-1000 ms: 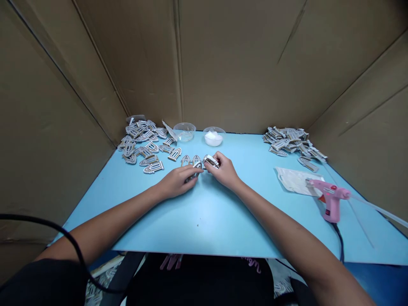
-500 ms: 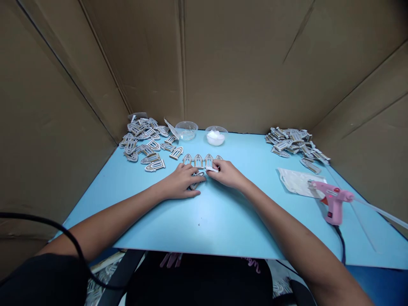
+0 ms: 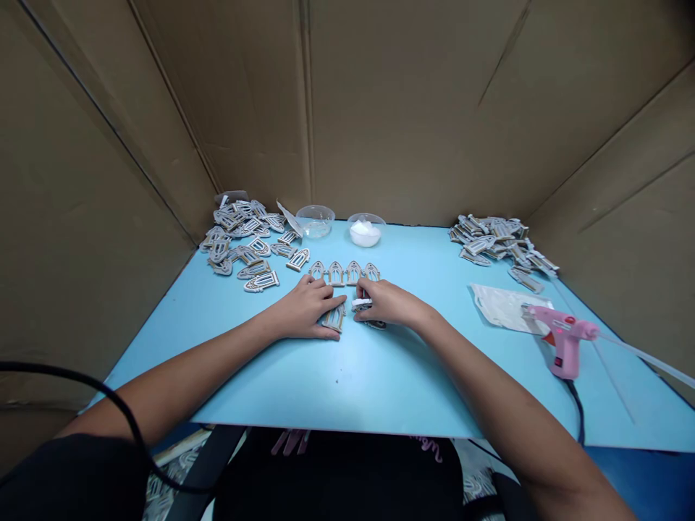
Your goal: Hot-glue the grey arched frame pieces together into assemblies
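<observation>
My left hand [image 3: 308, 310] rests on the blue table, thumb and fingers closed about a small arched window-shaped piece [image 3: 334, 318] that lies flat. Just to its right, my right hand [image 3: 388, 302] pinches a white-edged piece [image 3: 361, 305], seen nearly edge-on and partly covered by the fingers. Part of another piece [image 3: 376, 325] shows dark beneath the right hand. Beyond both hands stands a side-by-side row of several grey-white arched pieces with gold trim [image 3: 336, 273].
A heap of arched pieces [image 3: 253, 250] lies at the back left, another heap [image 3: 496, 242] at the back right. Two clear bowls stand behind the row, one [image 3: 316, 221] and one with white material [image 3: 365, 231]. A pink glue gun [image 3: 566, 340] rests near a plastic bag [image 3: 502, 307].
My right hand has come nearer with its piece, away from the row, whose right end now shows. The piece under my left hand is more visible and turned.
</observation>
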Tool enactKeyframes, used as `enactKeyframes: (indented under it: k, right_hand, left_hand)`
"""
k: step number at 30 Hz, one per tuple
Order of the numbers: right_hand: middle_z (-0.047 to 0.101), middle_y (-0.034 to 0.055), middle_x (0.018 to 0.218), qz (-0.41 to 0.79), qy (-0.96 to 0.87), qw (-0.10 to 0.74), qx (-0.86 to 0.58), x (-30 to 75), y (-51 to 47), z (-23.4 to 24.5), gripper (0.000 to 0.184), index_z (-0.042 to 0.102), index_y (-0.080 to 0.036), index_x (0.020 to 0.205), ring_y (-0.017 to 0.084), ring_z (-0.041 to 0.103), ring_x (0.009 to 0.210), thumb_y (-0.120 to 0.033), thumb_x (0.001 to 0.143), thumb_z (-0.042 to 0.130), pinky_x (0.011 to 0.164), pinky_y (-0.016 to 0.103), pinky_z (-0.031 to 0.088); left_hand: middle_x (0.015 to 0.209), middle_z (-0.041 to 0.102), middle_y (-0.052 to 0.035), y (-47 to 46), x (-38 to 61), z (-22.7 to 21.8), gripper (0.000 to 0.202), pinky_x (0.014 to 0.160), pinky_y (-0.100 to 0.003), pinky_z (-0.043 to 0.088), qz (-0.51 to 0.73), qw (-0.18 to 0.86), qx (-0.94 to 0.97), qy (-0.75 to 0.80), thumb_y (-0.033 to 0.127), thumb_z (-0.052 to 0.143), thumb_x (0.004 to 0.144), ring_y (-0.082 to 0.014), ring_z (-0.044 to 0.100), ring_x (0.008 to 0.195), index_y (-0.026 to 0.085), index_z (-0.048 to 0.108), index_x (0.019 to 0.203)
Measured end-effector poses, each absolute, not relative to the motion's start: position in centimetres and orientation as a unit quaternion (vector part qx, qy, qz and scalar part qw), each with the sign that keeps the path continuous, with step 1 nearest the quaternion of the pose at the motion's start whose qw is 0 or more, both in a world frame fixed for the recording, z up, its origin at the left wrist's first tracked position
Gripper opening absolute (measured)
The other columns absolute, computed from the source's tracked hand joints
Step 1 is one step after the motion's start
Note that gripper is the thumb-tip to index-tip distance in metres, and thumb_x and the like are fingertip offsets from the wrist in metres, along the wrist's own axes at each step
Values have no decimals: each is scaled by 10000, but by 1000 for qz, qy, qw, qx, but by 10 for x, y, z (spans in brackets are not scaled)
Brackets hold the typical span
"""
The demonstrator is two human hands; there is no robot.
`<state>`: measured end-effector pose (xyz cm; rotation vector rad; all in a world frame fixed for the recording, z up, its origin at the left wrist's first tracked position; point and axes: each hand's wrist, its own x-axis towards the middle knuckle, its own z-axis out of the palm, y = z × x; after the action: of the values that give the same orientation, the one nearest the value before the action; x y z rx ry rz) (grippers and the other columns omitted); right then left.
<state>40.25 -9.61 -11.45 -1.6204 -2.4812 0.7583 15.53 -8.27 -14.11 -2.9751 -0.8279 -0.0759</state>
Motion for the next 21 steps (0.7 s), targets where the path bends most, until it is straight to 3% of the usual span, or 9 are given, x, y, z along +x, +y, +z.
enactKeyframes:
  k: [8,16,21]
  right_hand:
    - [739,155,1048,129,-822,-11,-555,388,-119,-106,133,631,-161,1081,285,683,948,-252,986,607,692,332,369]
    - [694,100,1090,87,-876,-28,-473,385,-130,-103,223,688,-192,1027,189,605,793,-81,997,497,642,326,263]
    - [672,70,1032,86,-909,14,-407,389,-129,-109,296,703,-191,1029,163,532,754,-18,961,473,646,312,234]
  left_hand:
    - [1153,696,-134,-84,158,-140,738,927,-433,341,-37,6,-952,-302,715,631,904,-318,589,1076,165,635,1396]
    - [1197,653,-126,-84,160,-141,681,954,-435,370,-47,-24,-941,-333,680,648,892,-311,575,1088,204,635,1378]
    - [1223,620,-141,-82,159,-142,647,1003,-483,383,-59,-41,-935,-348,662,675,866,-337,538,1154,201,654,1319]
